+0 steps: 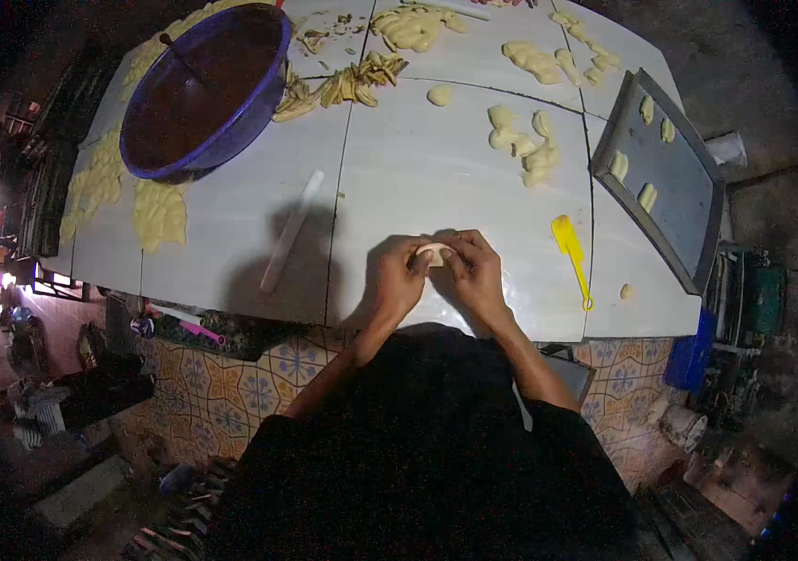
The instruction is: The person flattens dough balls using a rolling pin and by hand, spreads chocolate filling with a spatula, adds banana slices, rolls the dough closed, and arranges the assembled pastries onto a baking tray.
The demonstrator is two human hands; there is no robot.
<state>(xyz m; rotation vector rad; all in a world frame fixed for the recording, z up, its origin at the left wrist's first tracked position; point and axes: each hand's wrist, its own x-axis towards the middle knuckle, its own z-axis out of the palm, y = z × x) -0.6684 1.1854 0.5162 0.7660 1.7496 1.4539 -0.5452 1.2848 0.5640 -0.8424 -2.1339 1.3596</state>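
My left hand and my right hand meet just above the white tabletop, close to its near edge. Between them is a small pale piece of dough, curved along its upper side. Fingers and thumbs of both hands pinch it from either side and cover its ends. To the right lies a yellow spatula, with a small dough lump beyond it. A whitish rolling pin rests left of my hands, partly in shadow.
A purple basin of brown filling with a spoon stands far left, flattened dough beside it. Yellow-brown strips lie near it. Dough pieces and a dough ball are farther back. A grey tray holds several shaped pieces at right.
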